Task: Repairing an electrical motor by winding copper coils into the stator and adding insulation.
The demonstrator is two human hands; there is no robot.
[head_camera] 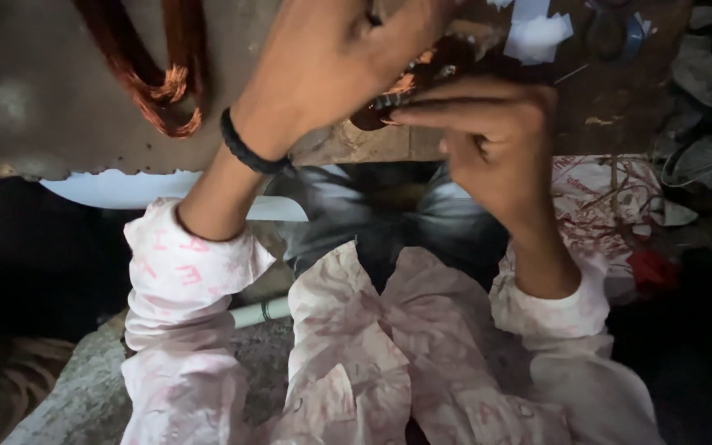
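Both hands meet at the top centre over a small dark motor part with copper windings point(401, 91). My left hand point(327, 58), with a black braided band on its wrist, covers the part from above and grips it. From the right, my right hand point(496, 144) presses its extended fingers against the part's lower edge. Most of the part is hidden behind the fingers. My pale patterned sleeves and shirt fill the lower half of the view.
A coil of copper wire point(154, 74) lies on the worn workbench point(43, 99) at top left. White paper scraps point(537, 33) and cables point(702, 156) sit at top right. A printed bag with thin wires point(603, 198) lies right. A white pipe point(261, 311) shows below.
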